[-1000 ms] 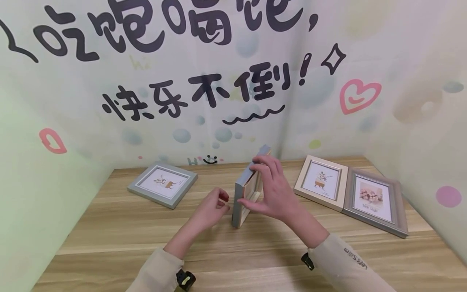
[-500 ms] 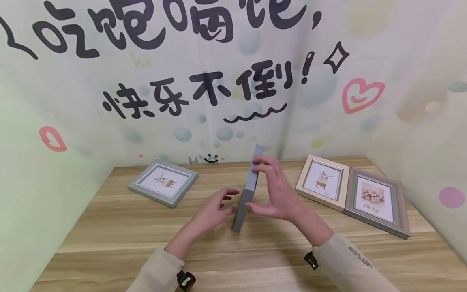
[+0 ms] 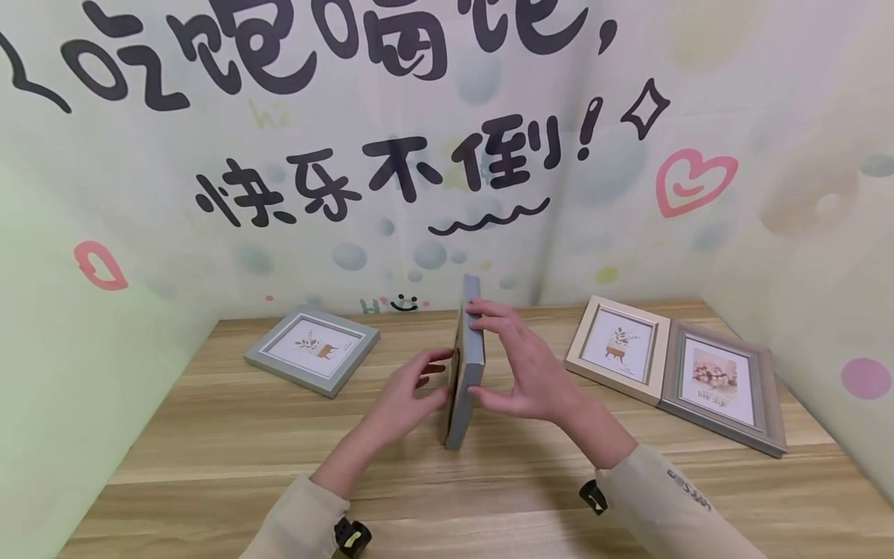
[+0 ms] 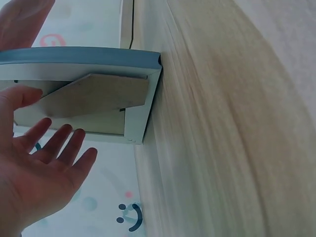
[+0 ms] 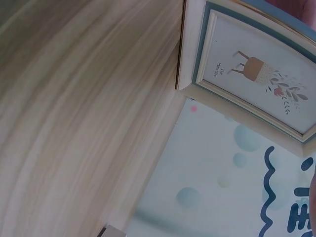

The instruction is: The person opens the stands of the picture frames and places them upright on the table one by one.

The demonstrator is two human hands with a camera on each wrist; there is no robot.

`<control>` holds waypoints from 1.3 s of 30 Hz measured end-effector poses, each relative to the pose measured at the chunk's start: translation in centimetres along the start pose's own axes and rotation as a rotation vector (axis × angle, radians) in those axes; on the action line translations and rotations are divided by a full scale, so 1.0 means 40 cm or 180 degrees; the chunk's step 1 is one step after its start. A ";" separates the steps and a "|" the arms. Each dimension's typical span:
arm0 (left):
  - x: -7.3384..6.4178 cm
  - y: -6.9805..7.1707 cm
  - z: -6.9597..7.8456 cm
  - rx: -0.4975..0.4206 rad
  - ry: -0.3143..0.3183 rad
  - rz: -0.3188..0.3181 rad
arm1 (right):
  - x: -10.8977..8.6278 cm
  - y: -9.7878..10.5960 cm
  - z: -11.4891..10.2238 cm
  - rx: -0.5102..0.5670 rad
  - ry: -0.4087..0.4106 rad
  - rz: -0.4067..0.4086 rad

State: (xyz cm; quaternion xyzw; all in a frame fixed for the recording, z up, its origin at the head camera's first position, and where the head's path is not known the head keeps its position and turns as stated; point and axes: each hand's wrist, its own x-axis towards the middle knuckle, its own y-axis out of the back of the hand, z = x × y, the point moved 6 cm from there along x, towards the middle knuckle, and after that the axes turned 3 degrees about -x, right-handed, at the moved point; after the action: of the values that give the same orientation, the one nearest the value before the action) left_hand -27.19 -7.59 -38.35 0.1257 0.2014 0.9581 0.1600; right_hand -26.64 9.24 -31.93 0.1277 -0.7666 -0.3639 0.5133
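A blue-grey picture frame (image 3: 474, 353) stands on edge in the middle of the table, its narrow side towards the head camera. My right hand (image 3: 534, 373) holds it from the right, fingers on the upper edge and thumb lower on the near edge. On the left, my left hand (image 3: 403, 394) is at its back with fingers spread; in the left wrist view the thumb lies by the stand flap (image 4: 111, 91), which tilts out from the backing. Whether the thumb touches it I cannot tell. The right wrist view shows the front picture (image 5: 256, 69), a plant in a legged pot.
Another blue-grey picture frame (image 3: 312, 351) lies face up at the back left. To the right, a cream picture frame (image 3: 648, 365) and a brownish-grey picture frame (image 3: 763, 388) lie side by side. Printed fabric walls (image 3: 391, 264) border the wooden table (image 3: 279, 481).
The upright frame has turned, so its back now faces left and its front has gone from the head view. The left hand has moved right, up to the frame's back.
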 end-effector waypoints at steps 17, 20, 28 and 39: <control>-0.010 0.010 0.020 0.0736 -0.0180 0.0358 | 0.015 -0.011 -0.008 0.0201 -0.0068 -0.0149; -0.013 0.009 0.029 0.0825 -0.0280 0.0389 | 0.015 -0.012 -0.008 0.0201 -0.0054 -0.0154; -0.013 0.009 0.044 0.1077 -0.0458 0.0409 | 0.015 -0.012 -0.007 0.0191 -0.0057 -0.0160; -0.011 0.018 0.070 0.1769 -0.0534 0.0300 | 0.012 -0.012 -0.005 0.0128 -0.0051 -0.0167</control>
State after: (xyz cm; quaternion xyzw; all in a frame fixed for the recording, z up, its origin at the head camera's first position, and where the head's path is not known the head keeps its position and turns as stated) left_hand -26.13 -7.39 -35.63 0.2527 0.4361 0.8589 0.0909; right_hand -26.75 8.54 -31.89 0.1551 -0.7743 -0.3627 0.4948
